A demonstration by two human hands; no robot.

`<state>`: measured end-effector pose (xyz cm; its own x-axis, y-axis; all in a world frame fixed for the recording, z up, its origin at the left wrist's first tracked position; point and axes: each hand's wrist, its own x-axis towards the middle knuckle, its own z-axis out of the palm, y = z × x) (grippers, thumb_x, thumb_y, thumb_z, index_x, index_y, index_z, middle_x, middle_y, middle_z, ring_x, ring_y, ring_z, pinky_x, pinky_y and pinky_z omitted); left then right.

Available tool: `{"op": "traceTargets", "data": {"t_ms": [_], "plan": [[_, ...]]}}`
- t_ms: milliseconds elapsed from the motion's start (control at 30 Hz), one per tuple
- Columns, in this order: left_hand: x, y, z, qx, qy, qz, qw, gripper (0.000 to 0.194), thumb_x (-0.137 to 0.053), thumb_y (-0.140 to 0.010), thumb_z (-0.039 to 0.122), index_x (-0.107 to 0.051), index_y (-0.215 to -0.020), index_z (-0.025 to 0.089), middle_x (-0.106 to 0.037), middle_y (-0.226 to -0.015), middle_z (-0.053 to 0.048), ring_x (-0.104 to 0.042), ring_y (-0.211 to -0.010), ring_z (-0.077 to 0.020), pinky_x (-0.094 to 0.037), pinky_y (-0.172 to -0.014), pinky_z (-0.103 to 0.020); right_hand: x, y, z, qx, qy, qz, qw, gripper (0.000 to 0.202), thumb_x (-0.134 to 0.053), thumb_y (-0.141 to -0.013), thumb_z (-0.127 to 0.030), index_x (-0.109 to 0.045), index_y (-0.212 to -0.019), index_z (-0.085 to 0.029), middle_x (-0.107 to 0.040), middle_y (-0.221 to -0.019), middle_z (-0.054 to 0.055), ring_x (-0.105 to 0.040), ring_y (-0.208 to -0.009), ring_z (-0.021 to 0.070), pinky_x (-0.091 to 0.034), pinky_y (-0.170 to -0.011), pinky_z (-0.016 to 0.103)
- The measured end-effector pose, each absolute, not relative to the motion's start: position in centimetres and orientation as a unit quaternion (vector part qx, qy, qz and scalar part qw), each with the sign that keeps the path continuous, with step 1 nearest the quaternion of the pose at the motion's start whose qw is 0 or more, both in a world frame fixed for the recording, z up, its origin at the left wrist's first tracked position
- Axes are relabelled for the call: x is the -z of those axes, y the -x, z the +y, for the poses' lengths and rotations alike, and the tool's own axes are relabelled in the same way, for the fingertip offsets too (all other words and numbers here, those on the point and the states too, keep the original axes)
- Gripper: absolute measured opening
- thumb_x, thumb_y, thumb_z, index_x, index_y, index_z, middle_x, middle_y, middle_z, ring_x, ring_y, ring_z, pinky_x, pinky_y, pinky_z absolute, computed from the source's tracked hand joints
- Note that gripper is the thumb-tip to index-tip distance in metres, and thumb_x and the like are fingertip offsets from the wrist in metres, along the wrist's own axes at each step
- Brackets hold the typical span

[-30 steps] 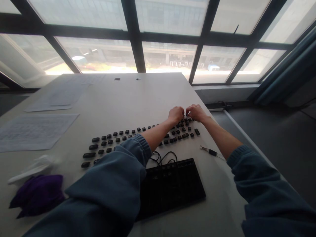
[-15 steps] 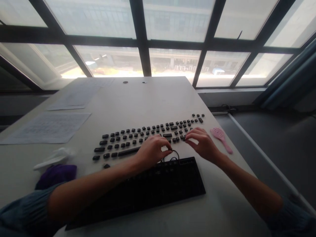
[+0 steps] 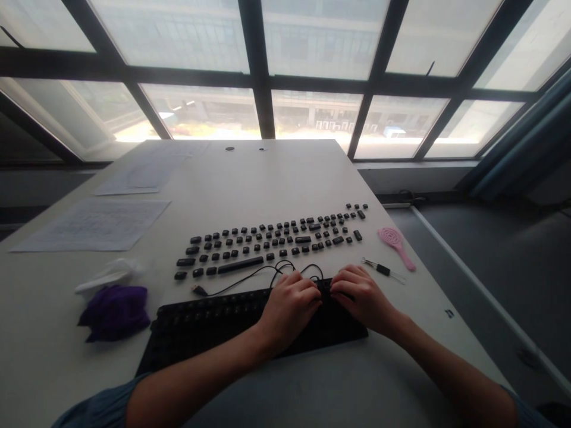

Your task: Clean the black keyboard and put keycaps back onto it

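Observation:
A black keyboard base point(image 3: 196, 333), stripped of many keycaps, lies in front of me. My left hand point(image 3: 292, 306) rests over its upper right part, with fingers curled and pressed together. Close beside it, my right hand point(image 3: 363, 297) is closed at the keyboard's top right edge. Whatever either set of fingertips holds is hidden. Loose black keycaps point(image 3: 303, 239) lie in rows beyond the keyboard, with a long spacebar point(image 3: 241, 265) in the nearest row. The keyboard's cable point(image 3: 243, 279) loops behind my left hand and ends in a USB plug point(image 3: 199, 290).
A wire keycap puller point(image 3: 382, 269) and a pink hairbrush point(image 3: 395, 241) lie to the right. On the left are a purple cloth point(image 3: 116, 313), a crumpled white wrapper point(image 3: 109, 276) and printed sheets point(image 3: 93, 226). The white table point(image 3: 267, 178) reaches the windows.
Both hands have come back toward me onto the keyboard's upper right, the right one leaving the keycap rows. The keycap puller, USB plug and more keycaps now show.

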<state>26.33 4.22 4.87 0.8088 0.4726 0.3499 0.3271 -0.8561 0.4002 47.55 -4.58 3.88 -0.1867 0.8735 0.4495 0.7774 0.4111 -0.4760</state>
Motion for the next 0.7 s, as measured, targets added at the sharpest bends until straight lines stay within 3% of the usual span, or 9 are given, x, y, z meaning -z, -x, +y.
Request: {"op": "traceTargets", "data": {"t_ms": [433,700], "plan": [[-2.8,-26.0,3.9,-0.28,-0.927,0.204,0.144,0.005,-0.071,-0.092,0.022,-0.068,-0.089,0.023,-0.076,-0.094,0.003,-0.058,-0.086,-0.0193,-0.042,-0.081,-0.037,-3.4,-47.5,-4.4,-0.108,0.534,-0.773,0.325,0.01,-0.067,-0.094,-0.014,-0.067,-0.088,-0.021,-0.073,-0.093,0.003,-0.06,-0.09,0.0205,-0.044,-0.085,0.039],[-3.1,-26.1,4.0,-0.279,-0.928,0.208,0.132,0.003,-0.073,-0.09,0.022,-0.072,-0.089,0.024,-0.075,-0.093,0.0,-0.058,-0.087,-0.0199,-0.045,-0.081,-0.037,-3.1,-47.5,-4.3,-0.095,0.532,-0.774,0.329,0.008,-0.067,-0.094,-0.016,-0.068,-0.088,-0.021,-0.071,-0.093,0.004,-0.059,-0.091,0.0215,-0.045,-0.084,0.039]]}}
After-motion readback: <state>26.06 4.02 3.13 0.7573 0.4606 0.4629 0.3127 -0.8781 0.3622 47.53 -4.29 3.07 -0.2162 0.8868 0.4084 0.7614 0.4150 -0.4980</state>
